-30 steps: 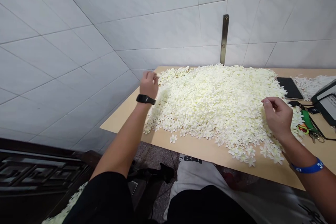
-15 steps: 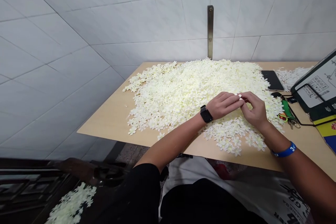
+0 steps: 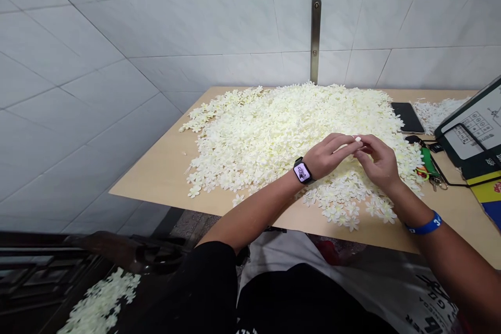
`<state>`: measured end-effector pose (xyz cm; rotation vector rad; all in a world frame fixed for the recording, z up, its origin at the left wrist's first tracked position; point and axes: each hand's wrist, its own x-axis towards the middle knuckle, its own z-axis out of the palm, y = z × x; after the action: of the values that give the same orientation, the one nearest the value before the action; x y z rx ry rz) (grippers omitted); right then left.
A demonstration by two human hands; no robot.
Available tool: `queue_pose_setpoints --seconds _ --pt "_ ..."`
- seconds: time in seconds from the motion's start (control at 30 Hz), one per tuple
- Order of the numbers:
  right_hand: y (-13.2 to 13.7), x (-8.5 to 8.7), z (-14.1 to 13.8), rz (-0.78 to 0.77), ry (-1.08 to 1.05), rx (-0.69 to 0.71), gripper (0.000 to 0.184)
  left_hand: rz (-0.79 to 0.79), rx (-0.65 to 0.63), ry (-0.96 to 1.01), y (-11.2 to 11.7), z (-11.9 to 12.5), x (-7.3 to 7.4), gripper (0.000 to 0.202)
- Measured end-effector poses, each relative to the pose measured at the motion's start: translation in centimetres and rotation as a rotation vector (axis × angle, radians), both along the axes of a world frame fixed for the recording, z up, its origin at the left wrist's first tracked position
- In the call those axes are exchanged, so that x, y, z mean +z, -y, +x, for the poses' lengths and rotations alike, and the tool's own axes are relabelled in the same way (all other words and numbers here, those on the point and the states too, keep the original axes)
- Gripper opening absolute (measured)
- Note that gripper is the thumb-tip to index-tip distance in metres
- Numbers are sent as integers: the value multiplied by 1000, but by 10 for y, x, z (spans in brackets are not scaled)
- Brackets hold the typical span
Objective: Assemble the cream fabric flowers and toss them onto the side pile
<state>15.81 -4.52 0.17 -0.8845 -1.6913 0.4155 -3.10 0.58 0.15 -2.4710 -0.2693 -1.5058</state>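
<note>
A big heap of small cream-white flowers (image 3: 282, 125) covers the middle of a wooden table (image 3: 164, 177). My left hand (image 3: 326, 154), with a black watch on the wrist, and my right hand (image 3: 378, 162), with a blue wristband, meet above the heap's right front part. Their fingertips pinch together on a small white flower piece (image 3: 357, 139) between them. Both hands are closed in a pinch.
A black phone (image 3: 407, 116) lies at the heap's right edge. Keys with a green tag (image 3: 428, 164), a black tablet-like board (image 3: 469, 135) and a second flower pile (image 3: 436, 110) are at the right. More flowers (image 3: 97, 302) lie below left. Tiled walls border the table.
My left hand came from the heap's far left edge to the middle and met my right hand. Since half a second ago the hands have hardly moved, and the watch face lit up.
</note>
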Motion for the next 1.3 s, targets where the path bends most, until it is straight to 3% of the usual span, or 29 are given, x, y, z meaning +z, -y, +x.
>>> queue_pose_setpoints --seconds 0.13,0.3,0.8,0.93,1.07,1.17,1.3 --pt "-3 -3 -2 -138 -175 -14 28 -99 -41 66 0 2 2 46" --pt "-1 5 -4 -201 -265 -3 25 -171 -70 131 2 4 3 32" --pt "4 19 -8 -230 -355 -83 21 -385 -174 195 9 3 7 18" --pt "3 18 -7 -234 -348 -79 27 -419 -197 182 6 4 5 27" --pt "4 17 -8 -231 -267 -81 25 -331 -204 129 1 4 6 35" --pt "6 17 -10 -268 -248 -30 27 -296 -168 92 1 1 8 21" --pt "5 14 -10 -445 -380 192 39 -227 -150 136 3 -1 10 20"
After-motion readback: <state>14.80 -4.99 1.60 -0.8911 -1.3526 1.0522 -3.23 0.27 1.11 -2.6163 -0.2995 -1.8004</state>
